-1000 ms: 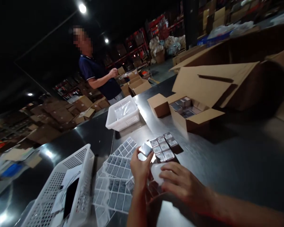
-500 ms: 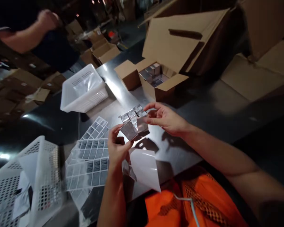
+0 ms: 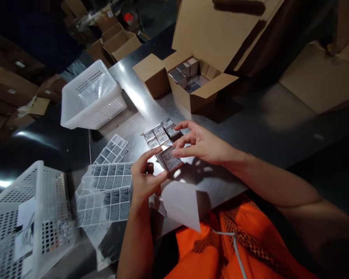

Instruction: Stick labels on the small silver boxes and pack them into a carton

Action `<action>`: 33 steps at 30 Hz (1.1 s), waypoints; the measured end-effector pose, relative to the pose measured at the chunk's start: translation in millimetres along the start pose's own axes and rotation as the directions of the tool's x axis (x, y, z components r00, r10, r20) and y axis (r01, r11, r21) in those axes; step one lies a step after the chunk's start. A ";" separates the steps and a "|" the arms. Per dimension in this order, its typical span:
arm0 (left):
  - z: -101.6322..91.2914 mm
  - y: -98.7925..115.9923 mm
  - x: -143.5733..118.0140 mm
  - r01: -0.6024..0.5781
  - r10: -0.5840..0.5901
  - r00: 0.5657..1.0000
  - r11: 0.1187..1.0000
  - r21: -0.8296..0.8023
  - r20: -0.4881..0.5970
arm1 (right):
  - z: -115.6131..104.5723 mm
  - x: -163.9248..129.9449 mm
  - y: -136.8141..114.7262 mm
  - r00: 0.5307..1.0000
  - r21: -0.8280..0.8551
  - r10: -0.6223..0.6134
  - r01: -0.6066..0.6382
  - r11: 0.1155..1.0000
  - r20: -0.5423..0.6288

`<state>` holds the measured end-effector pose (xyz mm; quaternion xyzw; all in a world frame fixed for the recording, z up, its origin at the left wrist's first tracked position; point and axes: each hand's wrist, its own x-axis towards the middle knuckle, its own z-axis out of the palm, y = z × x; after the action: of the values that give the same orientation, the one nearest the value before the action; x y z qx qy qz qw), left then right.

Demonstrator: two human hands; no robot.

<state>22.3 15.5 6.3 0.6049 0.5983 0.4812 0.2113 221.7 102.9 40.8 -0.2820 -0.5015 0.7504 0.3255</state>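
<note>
My left hand point(image 3: 147, 174) grips a small silver box point(image 3: 170, 159) between thumb and fingers, tilted just above the table. A grey printed label point(image 3: 172, 157) lies against the box's upper face. My right hand point(image 3: 202, 143) has its thumb and a bent finger pinched at the label's right corner, while the index finger stretches out above. Just beyond stand several small silver boxes point(image 3: 159, 131) with barcodes, grouped close together. Sheets of grey labels point(image 3: 112, 176) are fanned out to the left of my left hand. A white backing sheet point(image 3: 182, 203) lies near my body.
An open cardboard carton point(image 3: 192, 102) with silver boxes inside stands at the back. One white basket point(image 3: 93, 112) holding clear plastic is at the back left; another white basket point(image 3: 40, 217) with papers is at the near left. A large cardboard flap point(image 3: 320, 77) lies right.
The box in my left hand has turned, and its plain silver face now shows the printed label. My right hand has come in closer to it. The view has shifted; the other person's arm left sight.
</note>
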 end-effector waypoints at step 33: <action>-0.2 0.6 -0.9 -0.022 0.023 1.000 1.000 0.008 -0.004 | 2.0 0.0 3.4 0.999 -0.010 -0.038 0.038 0.999 -0.013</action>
<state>22.5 14.5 6.6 0.6115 0.5939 0.4821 0.2022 219.4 100.8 38.3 -0.2792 -0.5083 0.7396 0.3415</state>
